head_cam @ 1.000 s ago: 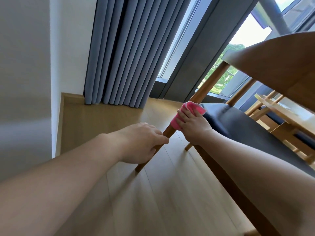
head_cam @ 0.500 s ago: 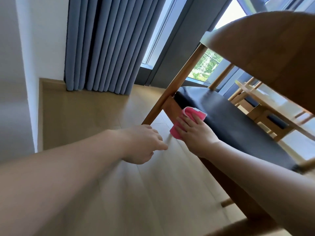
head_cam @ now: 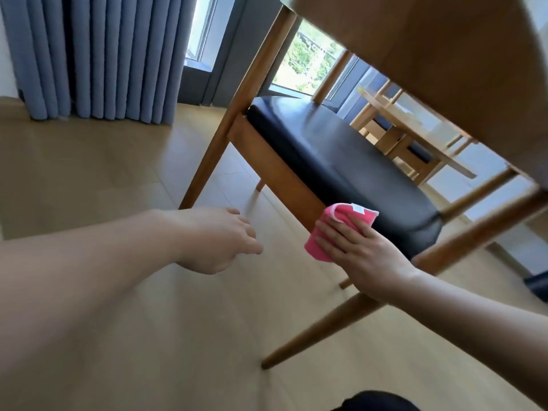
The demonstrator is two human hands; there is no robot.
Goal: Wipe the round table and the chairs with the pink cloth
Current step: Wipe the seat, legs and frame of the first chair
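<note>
A wooden chair (head_cam: 281, 173) with a black padded seat (head_cam: 341, 155) fills the middle, seen from low down and tilted. My right hand (head_cam: 361, 256) presses the folded pink cloth (head_cam: 358, 216) with flat fingers against the chair's side rail, at the seat's edge. My left hand (head_cam: 216, 241) hangs over the floor just below one chair leg (head_cam: 225, 134), fingers loosely curled, holding nothing and not touching the leg. The round table (head_cam: 415, 123) shows in part behind the chair, under its backrest (head_cam: 430, 40).
Blue-grey curtains (head_cam: 98, 54) hang at the back left beside a large window (head_cam: 308, 63). Pale wood floor (head_cam: 103, 173) spreads to the left and front. A second chair leg (head_cam: 320, 330) slants down beneath my right wrist. A dark object (head_cam: 538, 283) lies at the right edge.
My left hand has let go of the chair leg and hangs free. My right hand has slid the cloth off that leg and along the side rail toward the chair's back.
</note>
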